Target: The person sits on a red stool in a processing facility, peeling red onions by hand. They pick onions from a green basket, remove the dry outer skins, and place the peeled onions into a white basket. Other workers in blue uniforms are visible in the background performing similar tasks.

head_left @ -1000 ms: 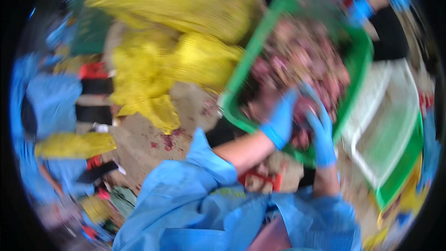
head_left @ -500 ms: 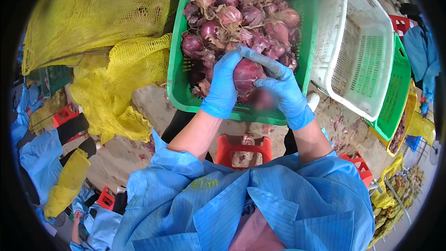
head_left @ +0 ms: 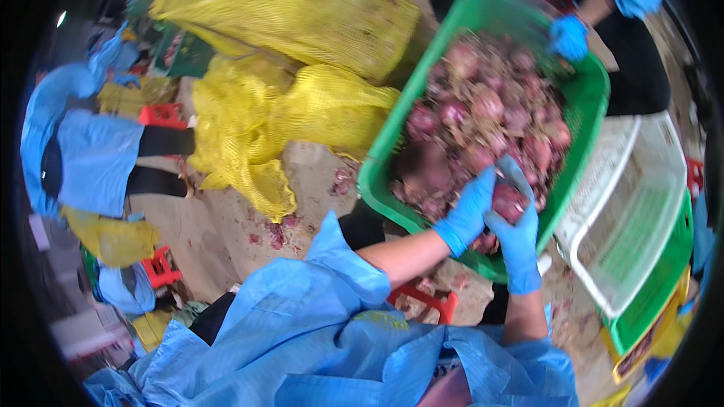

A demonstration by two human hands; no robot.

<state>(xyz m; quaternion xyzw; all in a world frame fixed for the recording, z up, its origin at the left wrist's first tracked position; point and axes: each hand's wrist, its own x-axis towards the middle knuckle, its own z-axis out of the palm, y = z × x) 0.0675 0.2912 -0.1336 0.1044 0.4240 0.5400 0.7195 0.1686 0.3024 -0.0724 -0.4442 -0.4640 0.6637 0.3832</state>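
Over the near end of a green crate, my left hand and my right hand, both in blue gloves, are closed around a red onion. The right fingers curl over its far side with the thumb across the front. My left fingers press along its left side, their tips partly blurred. Below and beyond them, loose red onions with dry skins and roots fill the crate. Another person's blue-gloved hand is at the crate's far right rim.
Yellow mesh sacks lie to the left of the crate. At the right stand a white basket and a green crate. A red stool is beneath my arms. Onion skins litter the floor. Other people in blue work at the far left.
My view has swung left, so the crate and my hands sit farther right and tilted. Another person's gloved hand has come into view at the crate. The onion stays in my hands.
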